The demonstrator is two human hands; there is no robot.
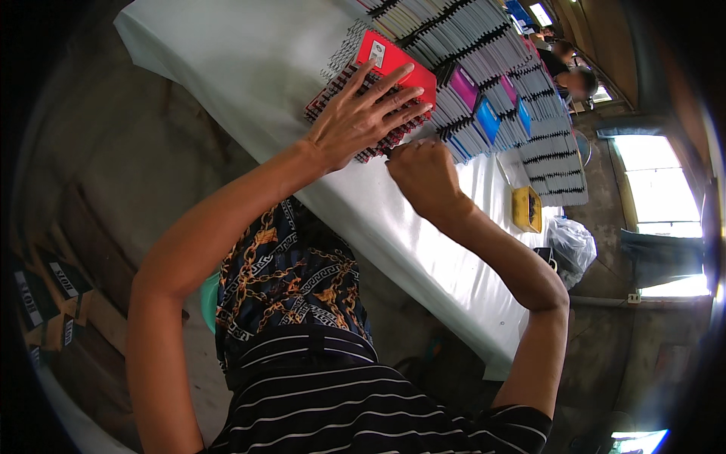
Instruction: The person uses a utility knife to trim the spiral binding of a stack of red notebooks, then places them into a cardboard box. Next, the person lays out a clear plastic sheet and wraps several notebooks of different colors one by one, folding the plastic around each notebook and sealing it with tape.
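Observation:
A pile of spiral-bound notebooks with a red cover [420, 74] on top lies on the white-covered table [227, 60]. My left hand [367, 113] rests over this pile with its fingers stretched out and spread, pressing on the red cover. Black and white spiral bindings show along the pile's left and near sides. Close by, at the near right corner of the pile, my right hand [425, 172] is closed with the knuckles up. A small dark bit shows at its fingertips, but what it grips is hidden.
Long rows of stacked spiral notebooks [465, 38] fill the table's far side, with purple [463, 85] and blue [486, 121] covers among them. Farther right are a yellow bin [526, 210] and a clear plastic bag [571, 246]. Cardboard boxes [60, 306] sit at lower left. People [566, 66] are beyond the stacks.

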